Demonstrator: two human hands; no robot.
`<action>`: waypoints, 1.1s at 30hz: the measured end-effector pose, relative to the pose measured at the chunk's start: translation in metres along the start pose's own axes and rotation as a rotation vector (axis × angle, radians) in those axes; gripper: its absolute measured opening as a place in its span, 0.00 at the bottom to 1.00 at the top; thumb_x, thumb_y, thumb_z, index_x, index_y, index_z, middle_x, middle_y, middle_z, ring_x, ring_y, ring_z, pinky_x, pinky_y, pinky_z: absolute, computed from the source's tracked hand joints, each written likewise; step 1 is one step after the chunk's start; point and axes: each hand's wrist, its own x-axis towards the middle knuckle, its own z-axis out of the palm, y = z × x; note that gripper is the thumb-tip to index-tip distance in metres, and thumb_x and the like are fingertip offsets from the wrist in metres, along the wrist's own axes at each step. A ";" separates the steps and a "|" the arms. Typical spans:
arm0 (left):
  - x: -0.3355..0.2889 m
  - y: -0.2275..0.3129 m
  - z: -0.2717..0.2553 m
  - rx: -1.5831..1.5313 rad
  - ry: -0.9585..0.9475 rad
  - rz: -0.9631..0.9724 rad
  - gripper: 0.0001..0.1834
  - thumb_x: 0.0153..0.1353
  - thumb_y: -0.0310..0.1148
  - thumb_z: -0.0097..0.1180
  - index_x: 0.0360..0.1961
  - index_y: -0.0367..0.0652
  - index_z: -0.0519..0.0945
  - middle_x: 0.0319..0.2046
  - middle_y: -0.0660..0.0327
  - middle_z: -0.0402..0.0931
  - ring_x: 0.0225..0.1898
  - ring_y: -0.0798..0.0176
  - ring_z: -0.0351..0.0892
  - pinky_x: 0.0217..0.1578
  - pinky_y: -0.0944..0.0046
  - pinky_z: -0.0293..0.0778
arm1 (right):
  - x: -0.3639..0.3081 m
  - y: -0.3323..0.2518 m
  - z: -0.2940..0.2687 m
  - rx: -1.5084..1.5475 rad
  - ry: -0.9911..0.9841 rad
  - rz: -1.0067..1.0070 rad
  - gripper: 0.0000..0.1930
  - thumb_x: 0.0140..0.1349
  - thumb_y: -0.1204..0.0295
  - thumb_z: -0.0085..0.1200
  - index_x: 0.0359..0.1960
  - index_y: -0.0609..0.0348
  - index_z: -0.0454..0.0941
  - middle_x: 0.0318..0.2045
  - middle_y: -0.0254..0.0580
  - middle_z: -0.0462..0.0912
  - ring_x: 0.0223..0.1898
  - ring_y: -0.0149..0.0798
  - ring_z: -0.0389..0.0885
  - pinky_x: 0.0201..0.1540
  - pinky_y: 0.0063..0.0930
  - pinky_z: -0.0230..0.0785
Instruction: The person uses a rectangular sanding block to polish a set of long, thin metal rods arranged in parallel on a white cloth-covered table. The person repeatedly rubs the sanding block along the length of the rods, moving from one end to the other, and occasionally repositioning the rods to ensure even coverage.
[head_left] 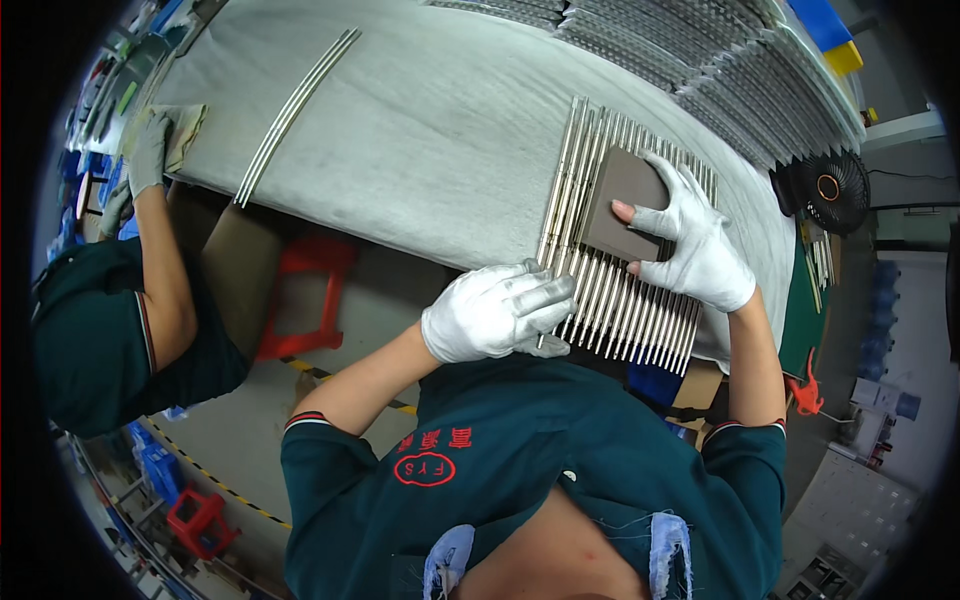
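Many thin, shiny metal rods (612, 320) lie side by side near the table's front edge, to the right of centre. On top of them rests a flat grey-brown block (617, 178). My right hand (700, 245), in a white glove with some bare fingertips, is spread over the block's right side and grips it. At the left edge of the row, my white-gloved left hand (497, 310) is closed around the near end of the outermost metal rod (551, 222). Its fingers partly cover the rod ends, and its fingertips show grey smudges.
Three or so loose rods (290, 115) lie farther left on the cloth-covered table (430, 130). Stacked rods in clear wrapping (690, 60) fill the far right, beside a black fan (835, 190). A co-worker (110, 320) works at left, near a red stool (310, 290).
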 end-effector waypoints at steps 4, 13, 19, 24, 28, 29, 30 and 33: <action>0.003 0.001 -0.009 0.003 -0.148 -0.025 0.35 0.44 0.51 0.76 0.52 0.46 0.80 0.47 0.59 0.83 0.39 0.58 0.84 0.40 0.60 0.81 | 0.035 -0.040 0.020 -0.087 -0.106 -0.167 0.30 0.43 0.62 0.68 0.54 0.34 0.84 0.66 0.61 0.63 0.67 0.59 0.64 0.74 0.58 0.44; 0.002 -0.001 -0.004 0.020 -0.066 -0.009 0.37 0.42 0.53 0.75 0.53 0.49 0.79 0.47 0.59 0.83 0.39 0.56 0.85 0.40 0.59 0.82 | 0.031 -0.036 0.019 -0.185 -0.085 -0.113 0.31 0.45 0.59 0.69 0.56 0.34 0.83 0.68 0.62 0.62 0.68 0.62 0.62 0.74 0.61 0.44; 0.000 0.002 -0.003 0.045 -0.047 -0.014 0.37 0.44 0.54 0.75 0.54 0.50 0.79 0.47 0.60 0.83 0.40 0.57 0.85 0.42 0.59 0.83 | -0.011 -0.011 0.002 -0.219 -0.057 -0.018 0.33 0.41 0.62 0.69 0.57 0.37 0.82 0.67 0.62 0.63 0.67 0.63 0.63 0.71 0.59 0.52; 0.005 0.003 -0.007 0.017 -0.032 -0.017 0.36 0.44 0.52 0.75 0.53 0.48 0.80 0.47 0.59 0.83 0.39 0.57 0.86 0.41 0.59 0.83 | -0.053 0.010 0.006 -0.108 0.080 0.216 0.38 0.41 0.62 0.70 0.62 0.41 0.78 0.68 0.61 0.62 0.65 0.65 0.64 0.69 0.54 0.58; 0.004 0.001 -0.006 -0.027 -0.015 -0.032 0.35 0.43 0.51 0.76 0.52 0.46 0.80 0.47 0.58 0.83 0.38 0.57 0.86 0.38 0.59 0.82 | -0.053 0.008 0.009 -0.120 0.080 0.230 0.39 0.41 0.61 0.70 0.62 0.43 0.77 0.69 0.62 0.61 0.65 0.66 0.64 0.70 0.54 0.56; 0.005 0.001 -0.007 -0.031 -0.030 -0.041 0.35 0.43 0.50 0.76 0.51 0.46 0.80 0.46 0.58 0.83 0.38 0.57 0.86 0.38 0.59 0.82 | -0.053 0.009 0.009 -0.129 0.077 0.233 0.39 0.41 0.61 0.70 0.62 0.44 0.77 0.69 0.62 0.61 0.65 0.66 0.63 0.70 0.54 0.55; 0.005 0.001 -0.007 -0.030 -0.031 -0.039 0.35 0.43 0.50 0.76 0.51 0.46 0.80 0.46 0.57 0.83 0.38 0.57 0.86 0.38 0.59 0.82 | -0.053 0.009 0.009 -0.140 0.073 0.236 0.39 0.41 0.61 0.70 0.62 0.44 0.77 0.68 0.62 0.61 0.65 0.66 0.63 0.71 0.54 0.54; 0.005 0.000 -0.008 -0.030 -0.039 -0.029 0.35 0.44 0.51 0.75 0.52 0.45 0.80 0.45 0.57 0.83 0.37 0.57 0.85 0.37 0.60 0.82 | -0.053 0.008 0.006 -0.138 0.067 0.220 0.39 0.42 0.60 0.70 0.62 0.44 0.77 0.68 0.63 0.61 0.66 0.66 0.63 0.72 0.54 0.51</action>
